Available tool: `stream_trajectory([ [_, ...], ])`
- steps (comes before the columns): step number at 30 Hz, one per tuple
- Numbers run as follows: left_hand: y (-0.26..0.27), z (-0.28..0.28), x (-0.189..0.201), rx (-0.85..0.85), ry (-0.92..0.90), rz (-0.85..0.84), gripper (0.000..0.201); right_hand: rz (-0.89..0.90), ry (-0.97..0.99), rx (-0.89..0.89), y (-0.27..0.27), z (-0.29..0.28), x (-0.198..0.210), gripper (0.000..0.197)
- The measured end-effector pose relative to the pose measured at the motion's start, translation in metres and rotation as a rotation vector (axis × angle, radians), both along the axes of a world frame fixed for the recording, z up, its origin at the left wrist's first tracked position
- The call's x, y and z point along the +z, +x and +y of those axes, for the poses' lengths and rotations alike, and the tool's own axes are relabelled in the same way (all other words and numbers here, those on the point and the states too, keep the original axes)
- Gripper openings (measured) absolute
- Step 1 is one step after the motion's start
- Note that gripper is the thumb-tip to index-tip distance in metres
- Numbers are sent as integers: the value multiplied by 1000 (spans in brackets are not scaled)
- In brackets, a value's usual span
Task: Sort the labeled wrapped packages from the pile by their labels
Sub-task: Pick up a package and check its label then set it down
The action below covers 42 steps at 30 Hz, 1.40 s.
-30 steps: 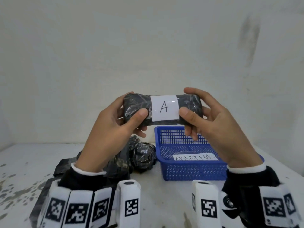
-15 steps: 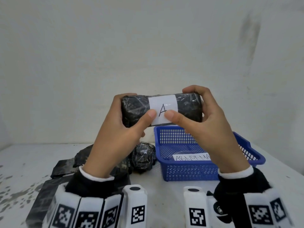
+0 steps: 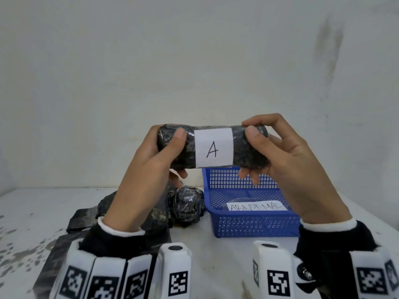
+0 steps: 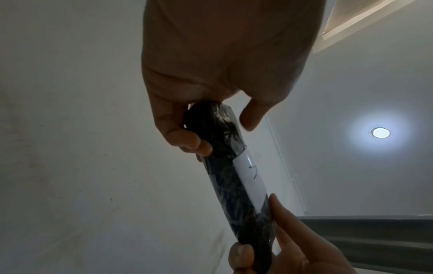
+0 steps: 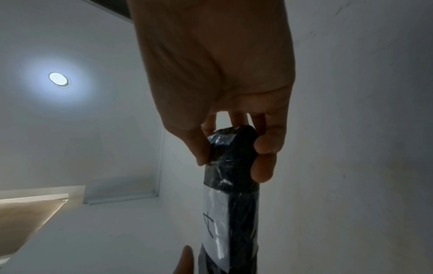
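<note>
Above the blue basket [image 3: 248, 223] we hold the package labelled A [image 3: 212, 147] level, left hand [image 3: 146, 169] and right hand [image 3: 280, 160] fingers clamped on its ends. Slick wrap could slip, dropping it into that ABNORMAL basket.

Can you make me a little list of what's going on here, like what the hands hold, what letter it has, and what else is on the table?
held thing: black wrapped package, lifted above the table
label: white band, letter A
left hand: grips the package's left end
right hand: grips its right end
basket: blue basket, tagged ABNORMAL
pile: more black wrapped packages left of the basket
surface: white table
</note>
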<state>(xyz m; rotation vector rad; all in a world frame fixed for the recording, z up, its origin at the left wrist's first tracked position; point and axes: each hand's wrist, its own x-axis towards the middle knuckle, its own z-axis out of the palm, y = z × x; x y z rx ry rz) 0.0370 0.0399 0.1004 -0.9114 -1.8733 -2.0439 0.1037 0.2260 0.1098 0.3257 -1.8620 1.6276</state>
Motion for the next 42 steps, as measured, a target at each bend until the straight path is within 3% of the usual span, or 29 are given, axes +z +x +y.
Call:
stream_trajectory([
  [5,2,3,0,8,-22,2,30,-16,-9,-46,0,-1,1,11],
  [11,2,8,-2,52,-38,52,25,-14,-11,-145,-4,-9,-2,16],
  [14,2,10,-3,69,-32,64,18,-2,18,-156,-6,-13,-4,24],
  [20,3,10,-3,52,-39,26,37,90,-19,-172,-6,-13,-5,54],
  [25,4,12,-4,82,86,86,22,84,-60,-151,-6,-15,-3,39],
  [30,4,8,2,7,178,35,33,52,-67,-108,-4,-13,0,39],
  [32,3,7,3,-9,174,44,26,51,-81,-93,-3,-13,0,37],
  [36,4,5,3,-10,140,59,32,13,-86,-72,-2,-14,1,38],
  [40,6,5,3,1,102,73,32,-15,-15,-132,0,-16,1,19],
  [42,5,5,2,20,73,97,33,-12,7,-156,1,-17,1,26],
])
